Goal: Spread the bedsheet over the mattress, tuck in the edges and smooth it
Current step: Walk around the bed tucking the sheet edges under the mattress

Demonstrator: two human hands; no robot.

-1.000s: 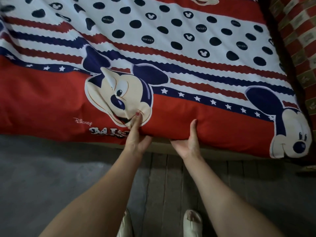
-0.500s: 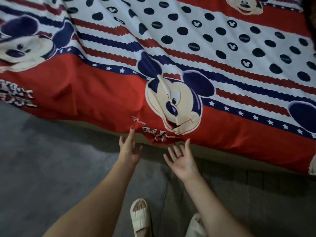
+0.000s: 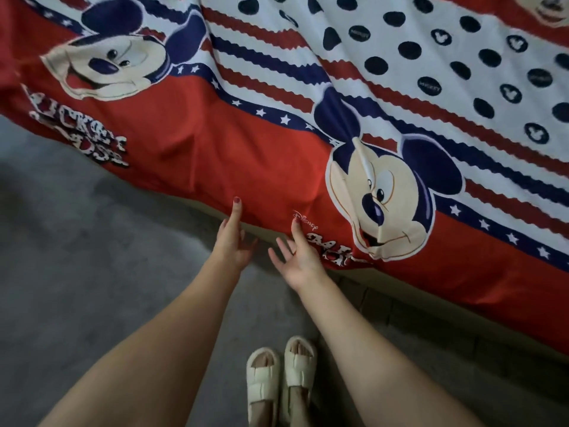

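The bedsheet (image 3: 252,155) lies spread over the mattress (image 3: 409,292), and its red border hangs down the near side right in front of you. Your left hand (image 3: 231,241) is open, fingers loosely spread, holding nothing; its raised finger with the red-painted nail reaches up onto the lower edge of the red border, though whether it presses the cloth or only overlaps it cannot be told. Your right hand (image 3: 300,255) is open too, palm turned up and fingers fanned, gripping nothing; its longest finger reaches the hem just below the small white script printed on the bedsheet. Both hands sit close together at that hem, the left one to the left of the script, the right one directly under it.

The bedsheet's near edge runs on a slant, from upper left down to lower right, and the printed stripes, star band and dotted white field follow the same long line. A crease rises through the red border above your left hand. One printed mouse face (image 3: 385,198) sits just right of the script and above your right hand; another lies far up the bedsheet to the left. Below the hem, a pale strip of mattress shows to the right of your right hand. The grey floor (image 3: 77,257) lies beneath the bedsheet's edge, and your feet in cream sandals (image 3: 281,380) stand on it, well below the hem.
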